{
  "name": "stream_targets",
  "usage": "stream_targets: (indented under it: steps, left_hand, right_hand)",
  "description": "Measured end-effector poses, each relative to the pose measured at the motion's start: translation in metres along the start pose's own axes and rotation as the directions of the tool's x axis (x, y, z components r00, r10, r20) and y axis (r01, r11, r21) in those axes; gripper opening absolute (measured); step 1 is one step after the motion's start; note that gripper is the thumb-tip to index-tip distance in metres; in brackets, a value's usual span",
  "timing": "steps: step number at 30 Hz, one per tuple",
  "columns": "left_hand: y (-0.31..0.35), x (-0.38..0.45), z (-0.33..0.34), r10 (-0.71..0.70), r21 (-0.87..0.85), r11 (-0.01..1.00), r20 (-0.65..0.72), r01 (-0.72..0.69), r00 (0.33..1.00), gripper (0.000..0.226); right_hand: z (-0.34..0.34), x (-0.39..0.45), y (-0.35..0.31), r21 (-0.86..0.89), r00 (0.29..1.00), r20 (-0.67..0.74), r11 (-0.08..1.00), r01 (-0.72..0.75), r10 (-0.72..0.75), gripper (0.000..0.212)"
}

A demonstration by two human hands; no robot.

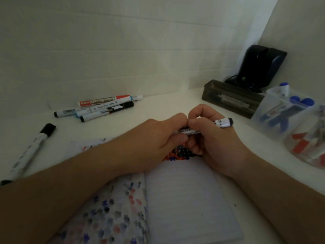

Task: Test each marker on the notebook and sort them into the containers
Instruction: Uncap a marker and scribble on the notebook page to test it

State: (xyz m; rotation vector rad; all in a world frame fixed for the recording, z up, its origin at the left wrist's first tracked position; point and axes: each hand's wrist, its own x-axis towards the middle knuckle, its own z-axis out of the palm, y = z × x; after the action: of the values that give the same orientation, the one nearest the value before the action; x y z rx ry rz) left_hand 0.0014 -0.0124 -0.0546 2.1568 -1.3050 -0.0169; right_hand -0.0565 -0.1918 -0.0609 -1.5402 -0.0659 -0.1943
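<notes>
Both hands meet over the far end of an open notebook (190, 199) on a white desk (158, 106), sharing one whiteboard marker (205, 126) that lies nearly level between them, its black end pointing right. The right hand (211, 140) curls its fingers round the white barrel, thumb on top, while the left hand (158, 138) closes its fingers over the marker's left end, which is hidden inside the grip, so whether a cap is on there cannot be told. Beneath the hands the right page carries a dense patch of red and dark blue test marks (179, 153); the left page (109, 217) is dotted with fainter blue, red and grey blots. At the back left a loose cluster of four or five markers (98, 107) lies near the wall, and a single black-capped marker (29, 152) lies apart at the left edge. On the right stand a clear container with blue-capped markers (284, 111), a clear container holding red ones (306, 147) just beside it, and a dark tray (228, 97) behind, with a black device (260, 66) in the corner
</notes>
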Motion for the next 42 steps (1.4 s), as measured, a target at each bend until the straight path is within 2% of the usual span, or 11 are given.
stream_targets:
  steps: [4,6,9,12,14,16,18,20,21,27,42]
  left_hand:
    - [-0.001,0.002,0.0,-0.051,-0.052,0.997,0.019,0.052,0.998,0.013]
    - [-0.001,0.001,0.0,-0.101,-0.053,0.993,0.041,0.103,0.994,0.03]
    - [0.002,-0.003,0.005,-0.189,0.083,0.979,0.064,0.184,0.98,0.076]
    - [0.006,-0.004,0.006,-0.249,0.228,0.947,0.08,0.225,0.965,0.093]
    - [0.005,-0.002,0.005,-0.255,0.252,0.943,0.124,0.218,0.959,0.092]
    - [0.005,-0.002,0.006,-0.238,0.303,0.936,0.171,0.179,0.956,0.087]
    - [0.006,-0.001,0.006,-0.237,0.344,0.925,0.194,0.16,0.952,0.083]
    - [0.006,0.0,0.006,-0.249,0.357,0.92,0.204,0.165,0.947,0.084]
    - [0.006,0.002,0.006,-0.25,0.363,0.917,0.209,0.162,0.945,0.084]
    - [0.008,0.002,0.004,-0.254,0.376,0.914,0.236,0.153,0.938,0.084]
    - [0.007,0.003,0.005,-0.252,0.384,0.912,0.242,0.146,0.937,0.084]
  right_hand:
    - [-0.002,0.0,0.003,0.004,1.0,-0.008,1.0,0.017,-0.017,0.009]
    - [-0.001,0.0,0.003,0.042,1.0,-0.001,0.999,0.0,0.0,0.007]
    - [-0.002,0.002,-0.002,0.128,0.997,-0.004,0.989,-0.073,0.074,0.013]
    - [-0.015,0.002,-0.015,0.116,0.985,0.062,0.979,-0.165,0.158,0.017]
    - [-0.028,-0.005,-0.018,0.07,0.974,0.124,0.978,-0.199,0.189,0.018]
    - [-0.039,-0.016,-0.015,0.011,0.979,0.122,0.986,-0.164,0.161,0.013]
    - [-0.043,-0.024,-0.013,-0.126,0.992,0.071,0.988,-0.091,0.101,0.009]
    - [-0.041,-0.027,-0.013,-0.314,0.999,0.036,0.949,-0.013,0.025,0.015]
    - [-0.039,-0.027,-0.013,-0.353,1.0,0.029,0.935,0.01,0.0,0.016]
    - [-0.034,-0.031,-0.009,-0.44,0.998,-0.061,0.897,-0.039,0.013,0.024]
    - [-0.031,-0.029,-0.007,-0.516,0.992,-0.123,0.854,-0.063,-0.001,0.027]
